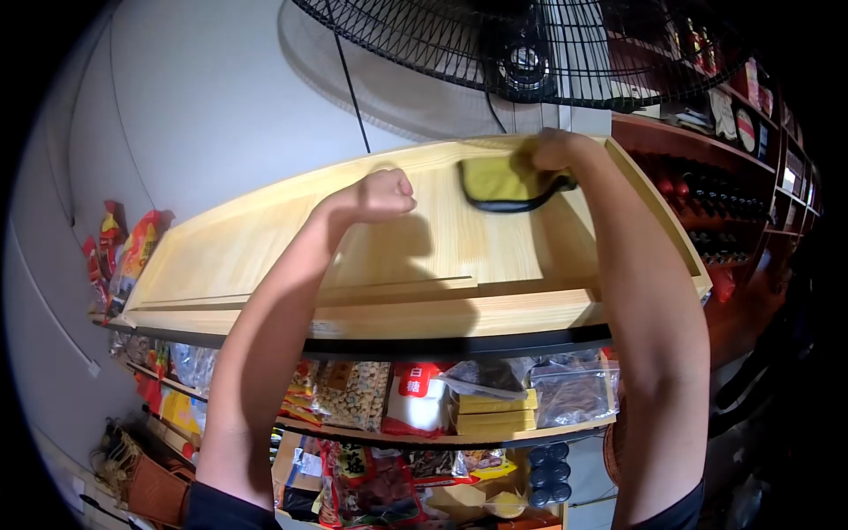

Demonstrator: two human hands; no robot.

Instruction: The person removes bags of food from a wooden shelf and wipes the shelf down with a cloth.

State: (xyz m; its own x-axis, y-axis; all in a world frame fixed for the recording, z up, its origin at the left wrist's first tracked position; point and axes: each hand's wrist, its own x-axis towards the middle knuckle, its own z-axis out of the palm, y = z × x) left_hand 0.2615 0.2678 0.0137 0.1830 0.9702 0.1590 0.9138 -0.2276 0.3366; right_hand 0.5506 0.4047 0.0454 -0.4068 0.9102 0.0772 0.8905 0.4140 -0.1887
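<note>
My right hand (555, 150) grips a yellow-green cloth (503, 179) with a dark edge, near the back right of a shallow wooden tray (380, 318). The cloth hangs down over the tray's bottom, and the hand is slightly blurred. My left hand (386, 195) is closed in a fist above the middle of the tray, with nothing seen in it. A thin wooden strip (397, 290) lies along the inside of the tray's front wall.
A black fan (526, 57) hangs over the back of the tray. Red and yellow packets (141, 243) stand at its left end. Lower shelves hold several bags, including a white sugar bag (415, 402). A red-brown shelf unit (707, 141) with bottles is on the right.
</note>
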